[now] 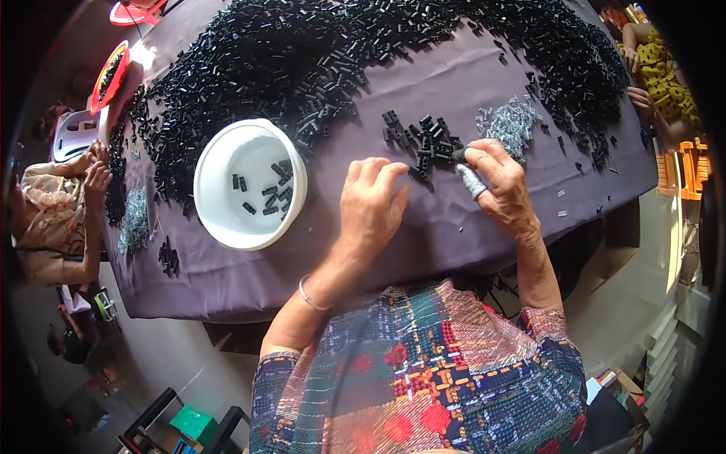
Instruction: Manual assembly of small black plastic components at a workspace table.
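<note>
On the left, a broad heap of black plastic pieces [249, 83] is spreading behind and beside a round white bowl [213, 181], which is holding a few more on its right side. The bowl is sitting just left of the left hand [372, 200], so loose pieces are best lowered over its near rim, not tossed. That hand is hovering half-curled, thumb standing apart from forefinger, nothing showing between them; steadying the small cluster [432, 142] lightly with its fingertips would probably serve well. The cluster is lying on the purple tablecloth [423, 72], between and slightly beyond the hands; teasing out one piece at a time should avoid scattering it. The right hand [495, 172] is bending over the cluster's right edge, a grey-white wrap [472, 182] covering one digit; whether it is pinching a piece, I cannot tell. Farther right, slender silver metal pieces [508, 125] are lying close behind that hand, so its knuckles need care.
</note>
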Demonstrator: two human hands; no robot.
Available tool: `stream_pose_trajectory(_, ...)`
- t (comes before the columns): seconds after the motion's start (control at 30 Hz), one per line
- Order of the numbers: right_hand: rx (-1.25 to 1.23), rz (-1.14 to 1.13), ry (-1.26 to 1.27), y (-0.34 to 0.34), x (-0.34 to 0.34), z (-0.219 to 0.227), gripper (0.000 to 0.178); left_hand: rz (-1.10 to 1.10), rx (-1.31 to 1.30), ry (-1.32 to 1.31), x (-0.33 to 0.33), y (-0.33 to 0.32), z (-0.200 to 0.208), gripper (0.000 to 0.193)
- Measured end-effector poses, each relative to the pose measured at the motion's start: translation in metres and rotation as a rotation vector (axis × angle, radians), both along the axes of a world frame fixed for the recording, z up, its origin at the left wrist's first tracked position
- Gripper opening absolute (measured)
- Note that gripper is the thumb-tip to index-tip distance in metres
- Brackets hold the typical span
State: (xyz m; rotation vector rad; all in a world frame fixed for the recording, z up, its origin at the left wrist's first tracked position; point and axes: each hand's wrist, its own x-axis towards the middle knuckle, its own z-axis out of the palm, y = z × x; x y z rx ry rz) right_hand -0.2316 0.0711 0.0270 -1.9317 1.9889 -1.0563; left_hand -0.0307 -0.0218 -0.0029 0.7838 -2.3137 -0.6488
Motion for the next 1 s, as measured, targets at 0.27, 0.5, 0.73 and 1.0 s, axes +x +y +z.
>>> stream_pose_trajectory(0.27,0.036,0.079,-0.056,0.016,0.012,-0.021,0.035,-0.079,-0.055,-0.043,-0.012,-0.006,-0.011,0.017)
stream_pose_trajectory(0.5,-0.082,-0.060,0.223,-0.009,0.020,-0.026,0.036,0.041,0.248,0.119,0.020,0.004,-0.002,0.014)
stream_pose_trajectory(0.73,-0.130,0.081,0.263,-0.014,0.056,-0.039,0.031,0.125,1.019,0.354,0.025,0.000,-0.001,0.016)
stream_pose_trajectory(1.0,-0.242,0.010,0.174,0.010,0.049,-0.043,0.039,0.038,1.195,0.472,0.028,-0.008,0.003,0.023)
